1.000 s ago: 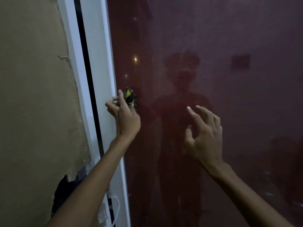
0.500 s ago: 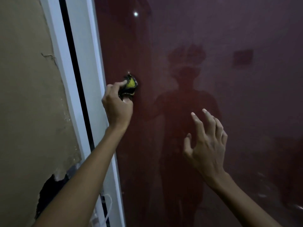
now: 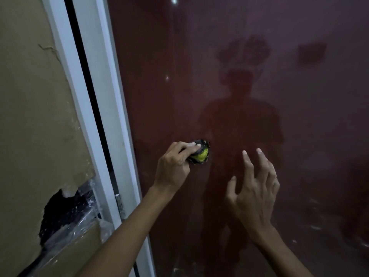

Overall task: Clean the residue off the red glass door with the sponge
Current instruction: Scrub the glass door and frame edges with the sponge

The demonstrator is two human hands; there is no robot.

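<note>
The red glass door (image 3: 259, 27) fills most of the view, dark and glossy, with a dim reflection of a person in it. My left hand (image 3: 173, 168) grips a small yellow and dark sponge (image 3: 201, 154) and holds it against the glass, a little right of the frame. My right hand (image 3: 253, 188) hovers beside it to the right, fingers spread and loosely bent, holding nothing. Pale smears and specks of residue (image 3: 317, 226) show low on the right of the glass.
A white door frame (image 3: 103, 96) with a dark gap runs down the left of the glass, a metal hinge (image 3: 119, 204) low on it. Left of the frame is a beige wall (image 3: 30, 116) with a broken hole (image 3: 60, 214) and torn plastic film.
My left hand has slid the sponge along the glass, away from the white frame and rightwards toward my right hand. My right hand stays raised with spread fingers. The view has shifted.
</note>
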